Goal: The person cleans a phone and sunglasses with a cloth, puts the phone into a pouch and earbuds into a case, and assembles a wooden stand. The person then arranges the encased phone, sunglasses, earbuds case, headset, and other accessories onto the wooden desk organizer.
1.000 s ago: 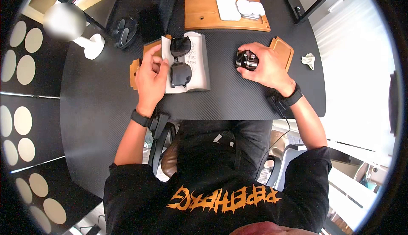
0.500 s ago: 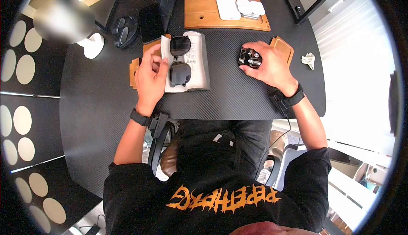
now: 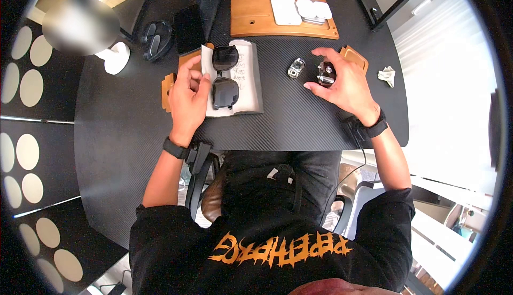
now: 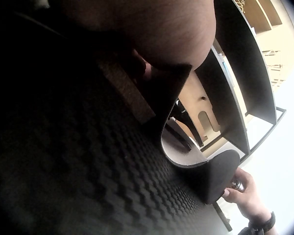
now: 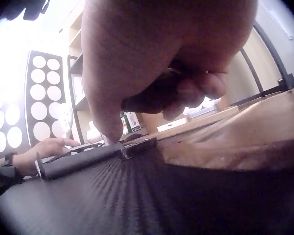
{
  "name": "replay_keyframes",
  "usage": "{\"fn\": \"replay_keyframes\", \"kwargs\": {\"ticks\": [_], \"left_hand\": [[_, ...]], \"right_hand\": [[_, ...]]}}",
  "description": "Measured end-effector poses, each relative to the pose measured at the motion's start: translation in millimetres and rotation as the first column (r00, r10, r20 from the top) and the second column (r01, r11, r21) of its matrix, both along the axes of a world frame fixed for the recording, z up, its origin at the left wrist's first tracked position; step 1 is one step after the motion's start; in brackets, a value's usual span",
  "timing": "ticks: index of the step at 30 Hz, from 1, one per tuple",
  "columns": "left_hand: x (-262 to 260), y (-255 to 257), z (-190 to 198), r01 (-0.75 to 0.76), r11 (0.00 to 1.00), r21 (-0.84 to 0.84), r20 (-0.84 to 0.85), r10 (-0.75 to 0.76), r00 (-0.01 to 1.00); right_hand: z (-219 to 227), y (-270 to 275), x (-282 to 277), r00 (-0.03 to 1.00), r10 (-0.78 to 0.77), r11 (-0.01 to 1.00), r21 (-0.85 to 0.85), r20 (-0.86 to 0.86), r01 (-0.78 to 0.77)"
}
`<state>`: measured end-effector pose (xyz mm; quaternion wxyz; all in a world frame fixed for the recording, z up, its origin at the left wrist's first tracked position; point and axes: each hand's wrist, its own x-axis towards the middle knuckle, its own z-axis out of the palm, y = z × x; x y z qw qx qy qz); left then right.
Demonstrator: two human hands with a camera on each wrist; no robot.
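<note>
On the right of the desk, my right hand (image 3: 347, 84) holds a glossy black object with silvery round parts (image 3: 326, 74) against its palm; its kind is not plain. Thumb and forefinger are spread apart in front of it. Just left of their tips, a small shiny black-and-clear oblong piece (image 3: 296, 67) lies on the desk. My left hand (image 3: 188, 95) grips the flap of an open glasses case (image 3: 250, 97), thumb at the flap's edge and fingers behind. Dark sunglasses (image 3: 225, 76) rest folded on the pale lining, which bears handwriting.
A wooden tray (image 3: 351, 59) sits behind my right hand, with a crumpled tissue (image 3: 386, 76) farther right. At the back stands a wooden organizer (image 3: 256, 25) holding white cases. A dark tablet (image 3: 188, 30), a black headset-like item (image 3: 156, 41) and a white lamp (image 3: 116, 60) occupy the back left.
My right hand has drawn back to the right, leaving the small shiny piece on the desk; thumb and forefinger have spread. The left hand keeps its place on the case.
</note>
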<state>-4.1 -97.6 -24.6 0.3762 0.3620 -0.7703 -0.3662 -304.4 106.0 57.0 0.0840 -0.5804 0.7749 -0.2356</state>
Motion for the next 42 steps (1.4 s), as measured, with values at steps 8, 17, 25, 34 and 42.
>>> {"fn": "replay_keyframes", "kwargs": {"ticks": [8,17,25,34,42], "left_hand": [[0,1,1,-0.009,1.0,-0.028,0.015,0.009,1.0],[-1,0,0,0.001,1.0,-0.004,-0.032,-0.001,0.999],[-1,2,6,0.004,0.999,-0.039,0.007,-0.004,1.0],[-1,-1,3,0.003,1.0,-0.018,0.011,-0.002,1.0],[-2,4,10,-0.002,1.0,-0.027,0.048,0.004,0.999]], "right_hand": [[4,19,14,0.995,0.095,0.993,0.062,0.032,-0.097],[-14,34,28,0.98,0.183,0.981,0.05,0.083,-0.188],[-7,31,26,0.974,0.228,0.973,0.047,0.009,-0.228],[6,11,5,0.976,0.212,0.971,-0.103,-0.042,-0.215],[-21,-68,-95,0.971,-0.123,0.951,-0.304,-0.206,0.056]]}}
